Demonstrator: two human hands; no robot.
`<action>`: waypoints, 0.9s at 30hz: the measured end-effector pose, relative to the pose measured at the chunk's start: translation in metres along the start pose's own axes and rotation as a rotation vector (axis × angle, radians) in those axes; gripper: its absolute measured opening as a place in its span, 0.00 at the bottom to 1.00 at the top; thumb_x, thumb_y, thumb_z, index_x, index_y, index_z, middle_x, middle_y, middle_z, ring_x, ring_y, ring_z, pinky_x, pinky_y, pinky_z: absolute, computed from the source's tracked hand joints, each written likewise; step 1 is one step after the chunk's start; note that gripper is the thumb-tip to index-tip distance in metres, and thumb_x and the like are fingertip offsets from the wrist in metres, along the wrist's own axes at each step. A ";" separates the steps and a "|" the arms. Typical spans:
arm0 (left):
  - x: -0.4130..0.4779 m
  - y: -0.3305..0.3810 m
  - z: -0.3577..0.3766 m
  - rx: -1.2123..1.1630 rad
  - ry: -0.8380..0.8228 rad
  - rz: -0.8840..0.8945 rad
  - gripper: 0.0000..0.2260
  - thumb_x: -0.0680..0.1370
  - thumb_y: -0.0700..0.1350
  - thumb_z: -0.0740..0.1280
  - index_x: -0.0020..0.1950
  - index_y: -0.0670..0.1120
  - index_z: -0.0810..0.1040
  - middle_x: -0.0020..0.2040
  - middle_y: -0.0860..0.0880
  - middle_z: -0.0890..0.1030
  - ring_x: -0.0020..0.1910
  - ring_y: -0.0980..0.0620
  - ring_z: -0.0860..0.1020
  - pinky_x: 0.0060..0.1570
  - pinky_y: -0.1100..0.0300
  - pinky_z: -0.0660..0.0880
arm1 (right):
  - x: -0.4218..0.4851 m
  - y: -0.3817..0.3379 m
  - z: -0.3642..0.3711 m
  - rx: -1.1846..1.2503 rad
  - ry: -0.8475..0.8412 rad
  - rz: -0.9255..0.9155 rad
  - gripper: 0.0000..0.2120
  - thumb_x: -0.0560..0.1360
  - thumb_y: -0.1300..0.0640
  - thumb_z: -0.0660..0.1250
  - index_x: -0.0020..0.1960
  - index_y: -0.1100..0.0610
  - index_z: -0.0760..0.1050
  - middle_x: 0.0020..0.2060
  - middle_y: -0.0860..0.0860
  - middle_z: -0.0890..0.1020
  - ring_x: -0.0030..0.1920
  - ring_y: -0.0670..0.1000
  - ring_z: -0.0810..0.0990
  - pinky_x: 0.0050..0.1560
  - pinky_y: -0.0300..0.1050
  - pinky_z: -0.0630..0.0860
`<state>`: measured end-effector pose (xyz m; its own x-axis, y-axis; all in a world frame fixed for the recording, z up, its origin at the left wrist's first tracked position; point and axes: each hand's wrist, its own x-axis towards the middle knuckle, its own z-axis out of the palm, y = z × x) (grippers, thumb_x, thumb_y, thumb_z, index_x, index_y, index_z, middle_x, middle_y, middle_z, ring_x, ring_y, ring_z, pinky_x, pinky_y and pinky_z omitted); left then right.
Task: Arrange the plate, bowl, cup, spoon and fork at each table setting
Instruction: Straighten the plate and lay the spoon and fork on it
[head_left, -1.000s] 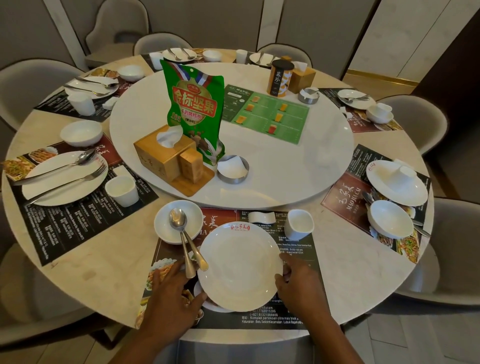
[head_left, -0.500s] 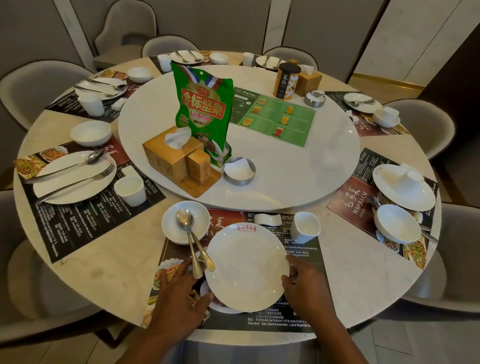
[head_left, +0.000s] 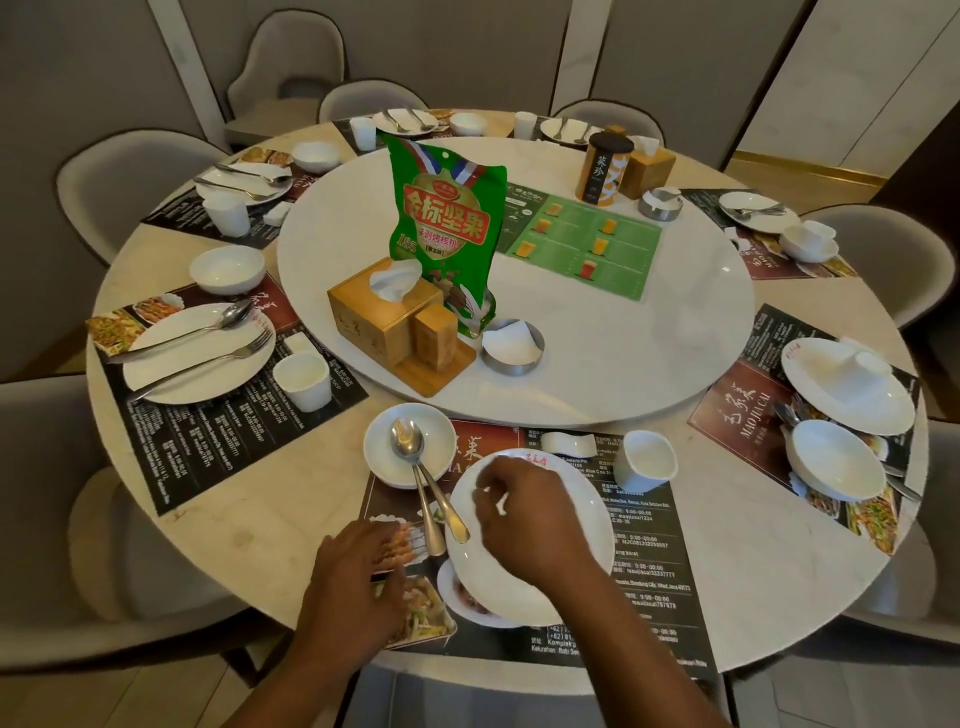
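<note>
Right hand (head_left: 524, 514) moved over plate (head_left: 595, 519), spoon (head_left: 407, 440) in bowl (head_left: 378, 453)

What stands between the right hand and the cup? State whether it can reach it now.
Probably yes. The right hand hovers over the plate, seemingly empty; the cup stands upright just past the plate's far right rim, with only bare placemat between.

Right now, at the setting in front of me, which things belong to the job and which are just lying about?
Job: plate, bowl, spoon lying in it, cup.
Lying about: green snack bag, tissue box, black-lidded canister, drinks menu, metal dish.
</note>
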<state>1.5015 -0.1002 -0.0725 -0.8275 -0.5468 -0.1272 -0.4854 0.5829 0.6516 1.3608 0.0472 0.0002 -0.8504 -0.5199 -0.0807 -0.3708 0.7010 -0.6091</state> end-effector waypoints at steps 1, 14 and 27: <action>0.000 -0.001 -0.005 0.010 0.015 -0.003 0.20 0.73 0.45 0.73 0.64 0.53 0.75 0.62 0.54 0.77 0.62 0.50 0.74 0.64 0.53 0.72 | 0.004 -0.014 0.007 -0.019 -0.031 -0.027 0.06 0.76 0.50 0.69 0.53 0.47 0.80 0.47 0.45 0.84 0.44 0.46 0.80 0.48 0.41 0.78; 0.044 0.047 -0.019 -0.844 -0.237 -0.655 0.06 0.69 0.41 0.73 0.42 0.40 0.85 0.40 0.41 0.85 0.42 0.42 0.84 0.48 0.50 0.82 | 0.037 -0.024 0.048 0.081 -0.184 0.254 0.02 0.77 0.54 0.65 0.46 0.50 0.75 0.39 0.49 0.82 0.39 0.52 0.83 0.46 0.53 0.83; 0.029 0.047 -0.029 -0.704 -0.154 -0.413 0.04 0.75 0.38 0.71 0.43 0.45 0.86 0.40 0.47 0.86 0.43 0.46 0.84 0.42 0.56 0.79 | 0.025 -0.006 0.031 0.355 -0.115 0.344 0.07 0.79 0.57 0.67 0.51 0.51 0.84 0.42 0.48 0.85 0.43 0.51 0.82 0.49 0.50 0.83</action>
<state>1.4630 -0.1063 -0.0242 -0.6756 -0.5162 -0.5264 -0.5110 -0.1868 0.8390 1.3535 0.0150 -0.0221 -0.8471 -0.3526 -0.3976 0.0899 0.6422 -0.7612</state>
